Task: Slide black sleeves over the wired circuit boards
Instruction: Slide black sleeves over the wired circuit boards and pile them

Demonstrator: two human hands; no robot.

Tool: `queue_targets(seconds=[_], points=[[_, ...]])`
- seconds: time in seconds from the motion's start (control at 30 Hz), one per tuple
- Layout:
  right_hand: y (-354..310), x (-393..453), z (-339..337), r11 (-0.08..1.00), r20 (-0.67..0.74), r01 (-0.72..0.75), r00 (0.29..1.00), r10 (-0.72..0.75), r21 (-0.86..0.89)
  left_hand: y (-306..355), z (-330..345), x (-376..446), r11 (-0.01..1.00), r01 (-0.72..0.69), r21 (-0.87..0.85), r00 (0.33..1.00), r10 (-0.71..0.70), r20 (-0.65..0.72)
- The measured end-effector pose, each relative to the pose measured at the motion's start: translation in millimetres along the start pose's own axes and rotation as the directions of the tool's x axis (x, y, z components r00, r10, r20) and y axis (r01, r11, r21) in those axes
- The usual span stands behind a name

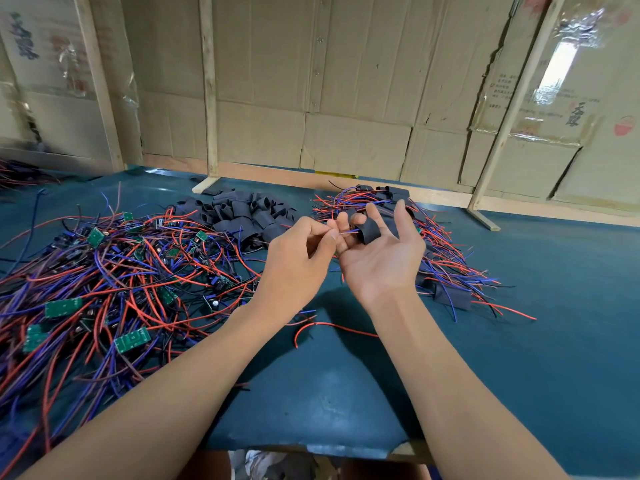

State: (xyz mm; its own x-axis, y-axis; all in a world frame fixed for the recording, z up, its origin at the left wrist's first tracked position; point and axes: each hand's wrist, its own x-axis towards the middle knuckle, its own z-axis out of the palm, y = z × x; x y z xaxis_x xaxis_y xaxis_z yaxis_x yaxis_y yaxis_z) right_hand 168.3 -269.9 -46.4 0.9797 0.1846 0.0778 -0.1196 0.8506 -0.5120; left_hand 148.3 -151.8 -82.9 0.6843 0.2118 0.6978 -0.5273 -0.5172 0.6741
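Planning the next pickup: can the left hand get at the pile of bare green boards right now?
Probably not yet: the left hand pinches wires entering the black sleeve, though the pile lies unobstructed beside it.

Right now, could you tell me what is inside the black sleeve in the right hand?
Thin red and blue wires enter the black sleeve, pinched by the left hand; its interior is hidden.
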Motion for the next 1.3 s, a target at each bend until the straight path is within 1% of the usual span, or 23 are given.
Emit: queue_targets(seconds=[0.1, 0.2, 0.27, 0.37, 0.43, 0.47, 0.6, 0.67, 0.73, 0.8, 0.9, 0.97, 1.0, 1.07, 1.2, 1.3], points=[[-1, 0, 2, 0.996, 0.007, -0.001, 1.000, 0.002, -0.087, 0, 0, 0, 1.000, 0.014, 0.000, 1.000, -0.014, 0.018], [4, 0, 4, 0.972, 0.045, 0.008, 0.999, 0.003, -0.234, 1, 1, -1, 1.000, -0.015, 0.011, 0.998, 0.015, 0.062], [10, 0, 6, 0.943, 0.074, 0.002, 0.997, 0.024, -0.332, 3, 0, -2, 1.000, -0.016, 0.022, 0.998, 0.015, 0.056], [16, 1, 6, 0.912, 0.077, -0.009, 0.996, 0.044, -0.411, 4, -2, 1, 0.997, 0.064, -0.044, 0.998, -0.063, 0.022], [18, 1, 6, 0.904, 0.067, -0.017, 0.996, 0.051, -0.427, 4, -4, 3, 0.990, 0.097, -0.105, 0.994, -0.092, 0.053], [18, 1, 6, 0.900, 0.075, -0.014, 0.996, 0.051, -0.436, 5, -4, 3, 0.992, 0.083, -0.096, 0.994, -0.076, 0.074], [11, 3, 6, 0.877, 0.106, -0.022, 0.991, 0.082, -0.480, 3, -7, 2, 0.993, -0.053, 0.109, 0.995, 0.043, 0.086], [8, 6, 5, 0.876, 0.081, -0.031, 0.993, 0.080, -0.481, 2, -10, 3, 0.987, -0.074, 0.139, 0.994, 0.062, 0.093], [6, 9, 1, 0.891, 0.049, -0.016, 0.998, 0.043, -0.454, 2, -12, 5, 0.985, -0.081, 0.149, 0.994, 0.069, 0.087], [5, 11, -2, 0.880, 0.009, 0.013, 1.000, -0.010, -0.474, 2, -12, 7, 0.986, -0.069, 0.151, 0.996, 0.060, 0.066], [4, 11, -7, 0.795, -0.019, 0.058, 0.996, -0.088, -0.604, 2, -10, 7, 0.993, -0.029, 0.115, 0.999, 0.028, 0.018], [4, 11, -9, 0.737, -0.029, 0.080, 0.990, -0.135, -0.672, 2, -10, 7, 0.997, -0.029, 0.077, 1.000, 0.029, 0.001], [3, 11, -10, 0.725, -0.032, 0.086, 0.989, -0.148, -0.684, 1, -10, 7, 0.997, -0.039, 0.073, 0.999, 0.039, 0.007], [0, 10, -9, 0.722, -0.022, 0.097, 0.988, -0.154, -0.685, -1, -10, 7, 0.992, -0.065, 0.106, 0.997, 0.061, 0.040], [-4, 7, -8, 0.696, 0.015, 0.117, 0.989, -0.150, -0.708, -5, -11, 6, 0.965, -0.119, 0.234, 0.990, 0.097, 0.105], [-5, 5, -8, 0.665, 0.025, 0.117, 0.989, -0.146, -0.738, -6, -16, 8, 0.935, -0.118, 0.335, 0.988, 0.077, 0.134]])
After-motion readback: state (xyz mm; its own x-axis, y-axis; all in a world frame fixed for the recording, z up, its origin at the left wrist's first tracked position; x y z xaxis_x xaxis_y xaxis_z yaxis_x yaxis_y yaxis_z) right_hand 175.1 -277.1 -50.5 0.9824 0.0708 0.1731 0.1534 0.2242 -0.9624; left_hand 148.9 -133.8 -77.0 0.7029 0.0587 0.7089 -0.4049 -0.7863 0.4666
